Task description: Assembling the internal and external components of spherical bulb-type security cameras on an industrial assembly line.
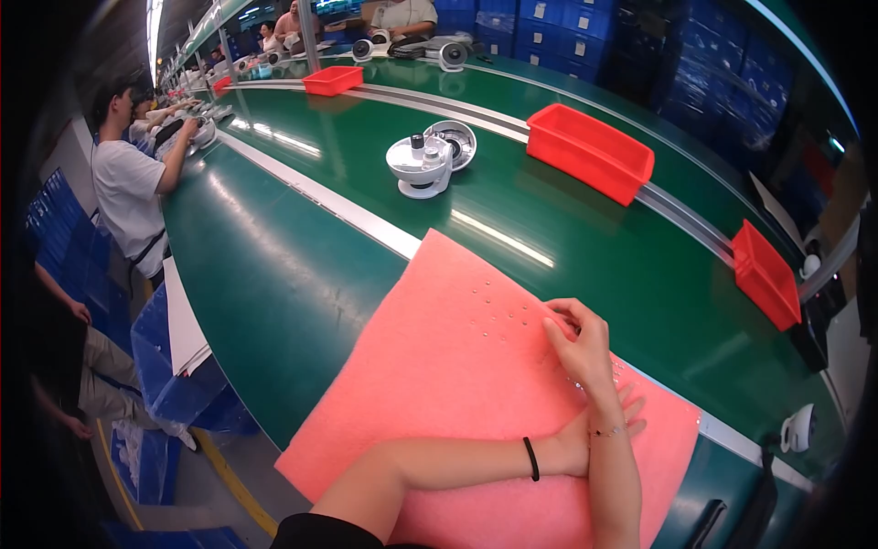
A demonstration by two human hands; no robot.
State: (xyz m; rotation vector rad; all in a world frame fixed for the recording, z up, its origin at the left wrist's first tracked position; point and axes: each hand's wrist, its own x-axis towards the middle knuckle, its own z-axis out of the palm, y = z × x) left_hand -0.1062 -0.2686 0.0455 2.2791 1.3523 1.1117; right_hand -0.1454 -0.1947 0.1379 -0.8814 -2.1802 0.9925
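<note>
A pink felt-like pad (412,366) lies across the near edge of the green bench, with several tiny shiny metal pieces (487,309) scattered on its far part. My right hand (583,352), a thin bracelet at its wrist, is over the pad's far edge. Its thumb and fingers are curled together; what they pinch, if anything, is too small to make out. Crossing beneath the right wrist, my left arm wears a black band. My left hand (626,414) rests on the pad's right part, fingers stretched and spread, close to more shiny pieces; the right forearm partly hides it.
Beyond the pad, a white-and-grey device (430,157) with a round base stands on the green belt (366,137). Red bins (590,151) line the far rail. Another white part (798,428) sits at right. A co-worker (133,178) works at left; blue crates (558,37) are stacked behind.
</note>
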